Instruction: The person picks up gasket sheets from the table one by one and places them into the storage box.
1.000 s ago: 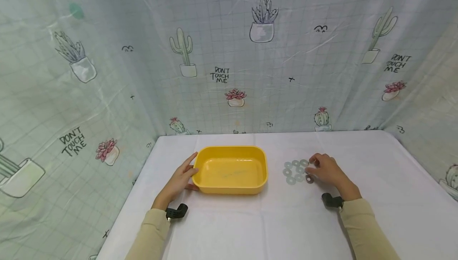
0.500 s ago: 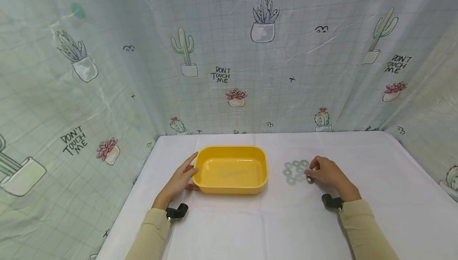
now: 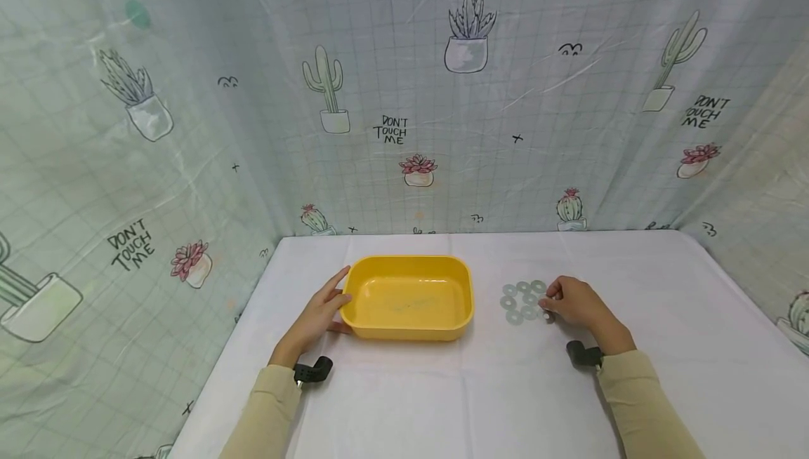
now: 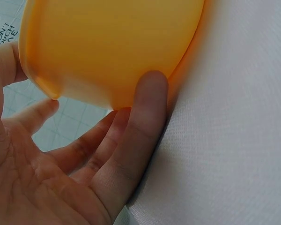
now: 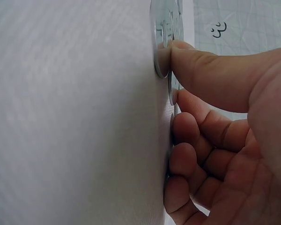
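At lower left of the head view, the left hand (image 3: 314, 320) lay against the short left wall of the yellow tray (image 3: 408, 299). Its fingers were straight and loosely spread, not curled around anything; in the left wrist view the thumb (image 4: 141, 123) pressed flat against the tray's rounded lower wall (image 4: 112, 47) where it met the cloth. The tray was a shallow rounded rectangle of smooth, glossy plastic, sitting at the centre of the frame on the table (image 3: 404, 403), which wore a white cloth with a fine woven grain.

To the right of the tray lay a small cluster of washers (image 3: 520, 300), flat grey metal rings, thin and dull-shiny, lying flat and touching or nearly touching one another. At the right edge of that cluster the right hand (image 3: 578, 304) rested on the cloth with its fingers curled under. In the right wrist view the thumb (image 5: 210, 77) and a fingertip pinched the edge of one washer (image 5: 158, 44), which lay against the cloth. The other fingers were bunched together, tips touching the table.
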`<state>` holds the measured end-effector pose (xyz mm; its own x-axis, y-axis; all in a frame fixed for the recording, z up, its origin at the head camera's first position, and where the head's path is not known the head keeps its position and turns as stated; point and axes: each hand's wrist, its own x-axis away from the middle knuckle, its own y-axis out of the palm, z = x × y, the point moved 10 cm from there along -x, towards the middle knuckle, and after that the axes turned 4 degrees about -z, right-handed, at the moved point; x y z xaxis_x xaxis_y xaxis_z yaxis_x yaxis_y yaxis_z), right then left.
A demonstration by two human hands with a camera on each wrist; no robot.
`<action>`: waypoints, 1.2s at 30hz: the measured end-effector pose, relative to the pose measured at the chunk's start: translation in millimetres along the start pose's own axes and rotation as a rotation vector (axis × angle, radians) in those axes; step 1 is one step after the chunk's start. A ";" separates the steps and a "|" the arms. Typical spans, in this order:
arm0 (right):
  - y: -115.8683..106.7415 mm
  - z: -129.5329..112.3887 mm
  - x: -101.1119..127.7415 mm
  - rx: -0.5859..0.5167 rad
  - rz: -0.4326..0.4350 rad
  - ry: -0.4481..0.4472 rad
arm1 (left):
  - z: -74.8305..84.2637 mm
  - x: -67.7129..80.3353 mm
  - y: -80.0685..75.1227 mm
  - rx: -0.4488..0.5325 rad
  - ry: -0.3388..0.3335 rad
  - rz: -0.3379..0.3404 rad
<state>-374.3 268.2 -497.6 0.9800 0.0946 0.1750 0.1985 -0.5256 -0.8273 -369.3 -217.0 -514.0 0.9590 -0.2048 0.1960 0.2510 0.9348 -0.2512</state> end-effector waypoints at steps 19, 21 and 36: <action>0.9 -7.3 1.2 0.006 -0.005 -0.014 | -0.5 0.3 0.8 0.004 0.002 -0.020; 0.3 -8.2 1.7 0.009 -0.002 -0.022 | -0.3 0.5 0.6 0.005 0.006 -0.021; -5.6 -4.9 0.7 0.010 -0.014 -0.121 | 0.8 0.6 1.8 0.019 -0.002 -0.015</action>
<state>-374.8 267.1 -490.2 0.9714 0.2041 0.1213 0.2119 -0.5153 -0.8304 -368.4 -215.2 -513.6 0.9548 -0.2185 0.2015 0.2630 0.9369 -0.2302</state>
